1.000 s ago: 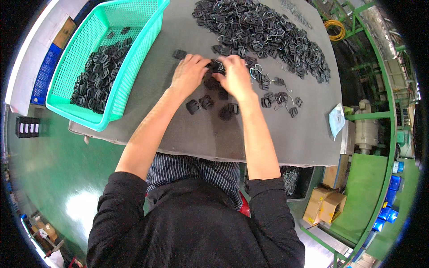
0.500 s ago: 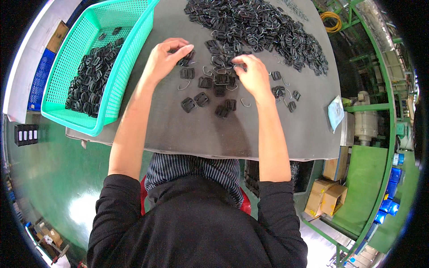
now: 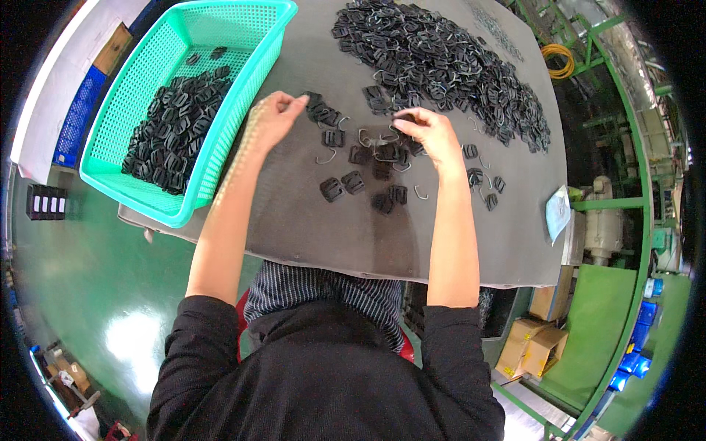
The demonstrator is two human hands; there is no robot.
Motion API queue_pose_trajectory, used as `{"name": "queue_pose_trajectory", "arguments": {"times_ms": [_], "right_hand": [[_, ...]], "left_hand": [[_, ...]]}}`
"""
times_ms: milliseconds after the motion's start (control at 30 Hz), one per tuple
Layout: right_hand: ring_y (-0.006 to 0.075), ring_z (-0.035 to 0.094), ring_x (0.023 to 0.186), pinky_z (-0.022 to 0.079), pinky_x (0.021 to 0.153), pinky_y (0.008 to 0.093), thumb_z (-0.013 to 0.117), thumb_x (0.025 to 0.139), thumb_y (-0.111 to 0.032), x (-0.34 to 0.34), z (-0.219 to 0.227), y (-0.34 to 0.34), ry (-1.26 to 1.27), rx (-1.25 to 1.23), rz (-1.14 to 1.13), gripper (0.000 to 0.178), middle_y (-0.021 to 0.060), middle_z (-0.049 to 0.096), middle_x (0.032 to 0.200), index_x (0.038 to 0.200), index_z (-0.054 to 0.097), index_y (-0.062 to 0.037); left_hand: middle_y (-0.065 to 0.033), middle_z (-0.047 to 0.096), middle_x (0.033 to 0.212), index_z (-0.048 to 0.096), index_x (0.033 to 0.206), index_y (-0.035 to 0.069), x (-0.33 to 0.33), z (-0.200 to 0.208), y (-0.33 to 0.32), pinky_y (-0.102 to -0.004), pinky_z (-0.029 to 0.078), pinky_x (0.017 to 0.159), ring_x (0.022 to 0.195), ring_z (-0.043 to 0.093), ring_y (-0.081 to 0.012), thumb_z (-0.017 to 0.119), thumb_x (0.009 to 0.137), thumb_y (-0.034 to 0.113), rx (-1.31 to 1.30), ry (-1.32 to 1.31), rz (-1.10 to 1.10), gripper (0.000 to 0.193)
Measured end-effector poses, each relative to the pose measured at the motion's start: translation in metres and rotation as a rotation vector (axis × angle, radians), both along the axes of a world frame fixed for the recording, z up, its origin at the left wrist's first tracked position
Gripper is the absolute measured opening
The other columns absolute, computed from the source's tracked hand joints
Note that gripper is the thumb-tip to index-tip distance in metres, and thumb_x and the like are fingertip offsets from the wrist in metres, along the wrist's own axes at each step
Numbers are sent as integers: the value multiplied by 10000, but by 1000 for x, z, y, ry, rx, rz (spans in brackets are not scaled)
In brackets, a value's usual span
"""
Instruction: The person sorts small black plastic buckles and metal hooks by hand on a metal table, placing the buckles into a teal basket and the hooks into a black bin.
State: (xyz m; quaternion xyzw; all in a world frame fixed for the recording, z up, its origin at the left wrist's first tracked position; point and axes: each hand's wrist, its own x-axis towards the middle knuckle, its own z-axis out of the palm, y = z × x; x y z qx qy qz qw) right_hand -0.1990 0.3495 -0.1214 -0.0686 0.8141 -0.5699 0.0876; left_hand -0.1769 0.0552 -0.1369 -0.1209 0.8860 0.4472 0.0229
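Note:
My left hand (image 3: 273, 121) is closed in a pinch over the grey table (image 3: 309, 235), beside the basket. Its fingertips are at the edge of a black plastic buckle (image 3: 314, 101); whether they hold it is hard to see. Thumb and forefinger of my right hand (image 3: 432, 134) pinch a small dark piece, probably a buckle, mostly hidden by the fingers. Between and below the hands lie several loose buckles (image 3: 353, 181) and bent metal wire hooks (image 3: 421, 192). A large heap of buckles with hooks (image 3: 456, 66) covers the table's far right.
A green plastic basket (image 3: 254, 95), partly filled with black buckles (image 3: 173, 132), stands at the left. A light blue face mask (image 3: 557, 213) lies on the right table edge. Cardboard boxes (image 3: 543, 351) and a green metal frame (image 3: 647, 147) stand beyond the table.
The whole view has shifted, so the table appears lower and farther right. My left hand has moved left toward the basket, its fingers drawn together. The right hand still pinches near the heap.

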Motion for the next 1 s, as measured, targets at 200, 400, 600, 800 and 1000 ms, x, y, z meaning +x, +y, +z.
{"name": "queue_pose_trajectory", "arguments": {"times_ms": [200, 400, 600, 800, 1000], "right_hand": [[46, 526, 706, 403, 651, 210, 724, 749, -147, 2, 24, 17, -176, -8, -93, 197, -36, 630, 768, 923, 685, -65], [70, 542, 688, 415, 683, 213, 707, 772, -200, -4, 26, 24, 100, 380, -180, 204, -23, 630, 746, 899, 691, -42], [49, 507, 674, 381, 641, 216, 724, 756, -228, -6, 24, 24, -72, 125, -186, 203, -33, 620, 743, 874, 695, -66], [72, 569, 686, 430, 639, 214, 723, 765, -181, -6, 12, 29, -272, -515, -107, 201, -5, 643, 780, 928, 675, -74], [87, 589, 693, 452, 603, 204, 676, 811, -169, -4, 12, 22, -296, -492, -114, 166, 6, 636, 828, 936, 621, -74]], "left_hand": [[-84, 609, 654, 648, 838, 42, -7, 3, 33, -300, 444, 581, 612, 566, -140, 710, 733, 367, -196, 125, -186, 347], [-94, 629, 673, 655, 778, 15, -8, 17, 19, -297, 455, 614, 634, 588, -145, 738, 710, 305, 379, -62, -229, 309], [-140, 662, 815, 637, 861, 57, -8, 8, 35, -402, 483, 728, 834, 631, -307, 718, 708, 405, -265, 71, -98, 389], [-95, 632, 688, 629, 867, 81, -11, 10, 36, -385, 483, 647, 717, 636, -250, 732, 690, 424, -198, 103, -251, 399], [-134, 647, 922, 585, 948, 35, 2, 13, 49, -412, 476, 754, 884, 618, -297, 717, 704, 425, -403, 147, -300, 478]]}}
